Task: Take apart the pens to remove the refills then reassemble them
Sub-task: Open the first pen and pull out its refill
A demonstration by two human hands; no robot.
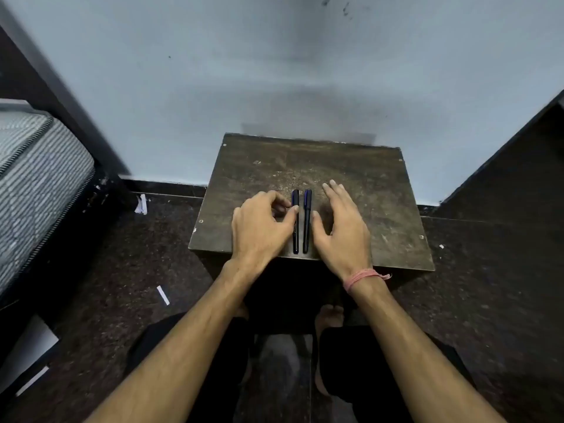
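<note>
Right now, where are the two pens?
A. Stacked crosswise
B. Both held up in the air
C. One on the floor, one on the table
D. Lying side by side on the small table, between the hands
D: the left pen and right pen lie parallel on the table, flanked by the left hand and right hand.

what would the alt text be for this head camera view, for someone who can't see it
Two dark capped pens, the left pen and the right pen, lie side by side on a small worn wooden table against a pale wall. The left hand touches the left pen with curled fingers; the right hand rests open beside the right pen.
</note>
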